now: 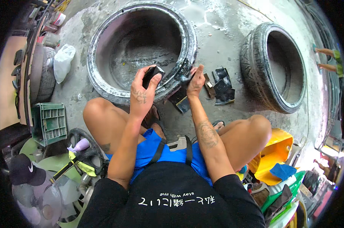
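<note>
My left hand (142,93) is closed round a small black piece (152,74) with a pale edge, over the near side of a large tyre (97,76). This tyre lies flat on the floor, its bead and sidewall smeared with white. My right hand (196,80) is at the tyre's right edge, its fingers curled round something dark, too small and too hidden to name. Close to that hand, black scraps (223,86) and a flat black piece with a tan edge (182,102) lie on the floor. My feet in sandals are partly hidden under my arms and knees.
Another tyre (251,72) stands tilted at right. A green crate (50,123), a white bag (63,62) and a fan (46,197) are at left. A yellow container (274,152) with a blue cloth (283,171) sits by my right knee. Another person's limbs show far right.
</note>
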A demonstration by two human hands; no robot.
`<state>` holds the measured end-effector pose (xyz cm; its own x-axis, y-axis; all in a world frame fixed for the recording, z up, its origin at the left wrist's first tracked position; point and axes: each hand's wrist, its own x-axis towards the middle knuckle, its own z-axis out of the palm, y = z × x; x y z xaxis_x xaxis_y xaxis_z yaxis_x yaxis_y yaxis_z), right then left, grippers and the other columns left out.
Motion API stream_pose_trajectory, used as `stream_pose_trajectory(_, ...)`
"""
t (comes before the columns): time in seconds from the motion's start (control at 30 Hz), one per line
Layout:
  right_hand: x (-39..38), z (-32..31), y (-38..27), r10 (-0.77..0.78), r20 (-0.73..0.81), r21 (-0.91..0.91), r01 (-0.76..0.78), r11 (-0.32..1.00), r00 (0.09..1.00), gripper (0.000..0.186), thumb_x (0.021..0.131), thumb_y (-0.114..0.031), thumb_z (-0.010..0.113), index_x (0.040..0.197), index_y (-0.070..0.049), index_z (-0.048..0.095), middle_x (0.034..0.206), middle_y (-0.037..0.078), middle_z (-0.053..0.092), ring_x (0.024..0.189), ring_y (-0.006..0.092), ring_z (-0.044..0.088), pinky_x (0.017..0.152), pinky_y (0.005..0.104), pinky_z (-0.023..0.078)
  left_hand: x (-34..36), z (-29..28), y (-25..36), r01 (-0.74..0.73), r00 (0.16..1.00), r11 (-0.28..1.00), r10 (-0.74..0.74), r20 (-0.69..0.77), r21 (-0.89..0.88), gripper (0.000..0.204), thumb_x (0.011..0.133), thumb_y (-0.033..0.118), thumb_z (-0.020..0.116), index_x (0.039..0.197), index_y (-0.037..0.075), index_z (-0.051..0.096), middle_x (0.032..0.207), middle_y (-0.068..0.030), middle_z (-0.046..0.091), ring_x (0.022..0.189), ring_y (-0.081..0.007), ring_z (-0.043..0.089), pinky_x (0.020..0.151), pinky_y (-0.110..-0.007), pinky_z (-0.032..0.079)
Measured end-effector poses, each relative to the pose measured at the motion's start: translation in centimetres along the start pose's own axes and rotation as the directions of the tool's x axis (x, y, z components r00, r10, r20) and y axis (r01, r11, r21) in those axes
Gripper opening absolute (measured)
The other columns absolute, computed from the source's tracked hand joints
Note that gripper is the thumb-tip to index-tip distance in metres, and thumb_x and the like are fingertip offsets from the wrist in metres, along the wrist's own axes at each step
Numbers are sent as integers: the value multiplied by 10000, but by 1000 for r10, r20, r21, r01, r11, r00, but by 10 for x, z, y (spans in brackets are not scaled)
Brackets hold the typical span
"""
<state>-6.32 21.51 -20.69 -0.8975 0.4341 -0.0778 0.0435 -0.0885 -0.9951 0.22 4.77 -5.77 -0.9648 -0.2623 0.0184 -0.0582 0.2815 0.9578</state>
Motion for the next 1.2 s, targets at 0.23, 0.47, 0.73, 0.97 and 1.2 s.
stream_pose_trajectory(0.23, -44, -8, -85, -98, 316, -285, 193, 939, 944, 722, 1072, -484, 407, 609, 68, 459, 531, 162, 367, 517, 180, 392, 537, 408, 333, 57, 29, 77, -327, 932, 939, 301, -203, -109, 299, 924, 223, 708, 1127, 6, 673, 997, -68, 724, 898, -122, 624, 843, -293, 493)
stream_pose_trajectory(0.47, -124, -46, -165, -313, 403, -555, 502, 664, 860, 484, 1052, -238, 473, 643, 12, 535, 597, 228, 510, 536, 417, 503, 525, 488, 363, 95, 65, 96, -460, 781, 882, 455, -427, 99, 388, 907, 217, 699, 1164, -59, 605, 1082, -267, 631, 1033, -447, 593, 924, -477, 469)
stream_pose_trajectory(0.73, -178, -91, -190, -250, 476, -369, 450, 813, 843, 503, 1069, -238, 430, 624, -22, 518, 540, 83, 450, 482, 244, 443, 511, 393, 347, 78, 53, 81, -428, 772, 888, 455, -443, 168, 370, 902, 220, 698, 1149, -38, 602, 1128, -278, 620, 1071, -456, 580, 937, -480, 468)
stream_pose_trajectory(0.97, -171, -103, -183, 121, 394, 28, -144, 989, 911, 716, 1104, -455, 277, 499, -85, 379, 520, 31, 374, 523, 124, 321, 539, 306, 272, -35, 13, 56, -361, 933, 933, 361, -16, 4, 342, 887, 204, 717, 1150, -3, 647, 1096, -191, 659, 1039, -346, 640, 929, -386, 483)
stream_pose_trajectory(1.2, -169, -94, -176, 152, 454, 225, -278, 934, 878, 653, 1112, -367, 296, 516, -112, 377, 488, 31, 353, 498, 139, 329, 511, 297, 295, -100, 28, -32, -157, 974, 983, 139, 178, 90, 336, 905, 196, 692, 1160, -14, 629, 1092, -195, 637, 1038, -373, 610, 931, -415, 477)
